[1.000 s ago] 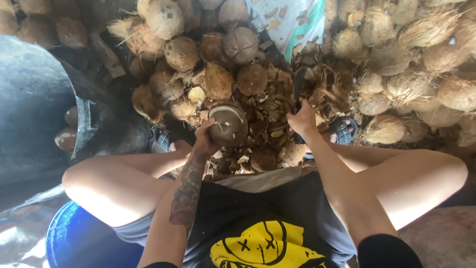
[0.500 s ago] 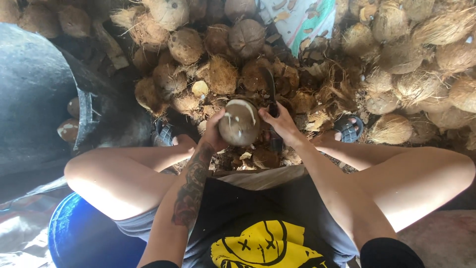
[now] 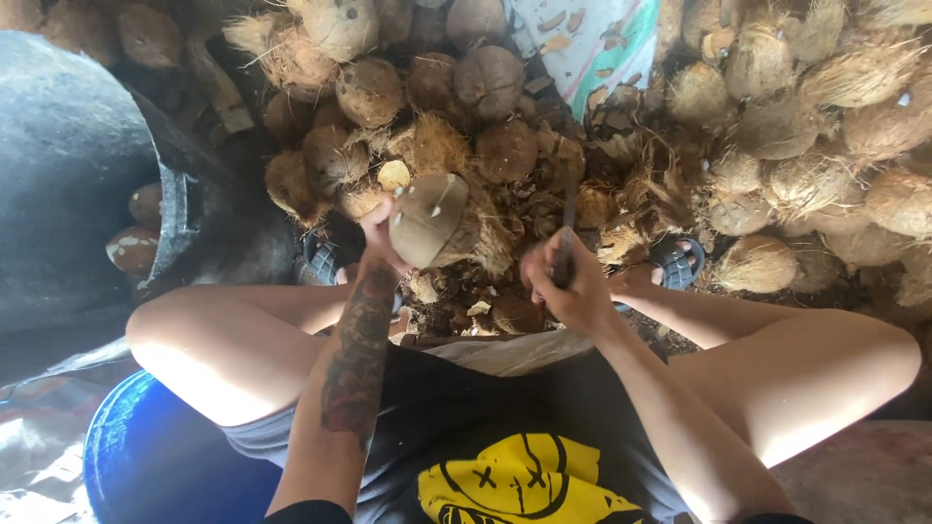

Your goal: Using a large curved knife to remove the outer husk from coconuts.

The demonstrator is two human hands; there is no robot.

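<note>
My left hand (image 3: 377, 231) grips a husked brown coconut (image 3: 430, 219), held up in front of me with its pale flat end turned toward me. My right hand (image 3: 566, 278) is closed around the handle of a dark knife (image 3: 566, 228), whose blade points away from me, a little right of the coconut. Between the two hands lie broken shell bits and fibre (image 3: 485, 306) on the ground. My bare knees spread out to both sides.
A heap of fibrous coconuts (image 3: 777, 116) fills the ground ahead and to the right. A large dark tub (image 3: 68, 184) stands at the left with a few coconuts at its rim. A blue barrel (image 3: 146, 456) is under me. Sandalled feet (image 3: 680, 260) rest by the pile.
My left hand has lifted the coconut higher and tilted it. My right hand has drawn back toward me with the knife.
</note>
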